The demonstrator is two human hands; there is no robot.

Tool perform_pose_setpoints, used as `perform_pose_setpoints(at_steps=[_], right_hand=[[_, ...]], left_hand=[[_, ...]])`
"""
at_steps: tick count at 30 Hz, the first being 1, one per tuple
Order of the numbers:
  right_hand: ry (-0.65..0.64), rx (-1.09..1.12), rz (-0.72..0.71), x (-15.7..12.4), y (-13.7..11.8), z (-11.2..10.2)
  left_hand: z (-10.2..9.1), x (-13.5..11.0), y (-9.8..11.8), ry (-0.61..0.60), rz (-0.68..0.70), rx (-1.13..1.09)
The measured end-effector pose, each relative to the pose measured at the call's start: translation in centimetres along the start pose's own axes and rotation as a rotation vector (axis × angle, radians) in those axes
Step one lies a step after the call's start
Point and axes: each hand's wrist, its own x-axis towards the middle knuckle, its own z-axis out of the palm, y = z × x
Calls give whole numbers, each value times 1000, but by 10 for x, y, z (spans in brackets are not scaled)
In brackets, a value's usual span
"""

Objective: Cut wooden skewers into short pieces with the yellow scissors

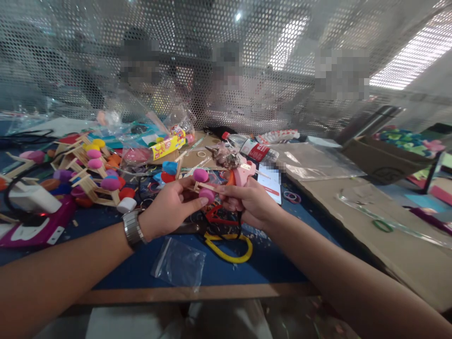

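My left hand [169, 207], with a metal watch on the wrist, pinches a small wooden-stick piece [197, 187] that carries two pink round caps [200, 175]. My right hand [249, 202] is closed around a pink glue gun [243, 173], and its fingertips also touch the lower pink cap. Both hands meet above the blue table mat [141, 263], just over yellow-handled scissors [229, 247] and a red loop.
At left lies a pile of finished stick pieces with coloured caps [95, 174] and a white charger on a purple device [31, 212]. A small clear zip bag [178, 263] lies near the front edge. Cardboard sheets [370, 207], a water bottle [250, 147] and a perforated screen with people behind it stand beyond.
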Motion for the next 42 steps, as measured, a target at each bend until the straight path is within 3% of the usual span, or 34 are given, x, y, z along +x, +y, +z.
perform_pose_setpoints(at_steps=[7,14,42], right_hand=[[4,12,-2,-1,0,-1],[-36,10,-3,-1,-1,-1],[-60,5,3,-4,-4,-1]], left_hand=[[1,0,2,7,16,-47],[-3,1,-1,-37,-42,-359],[1,1,1,-31,-50,-271]])
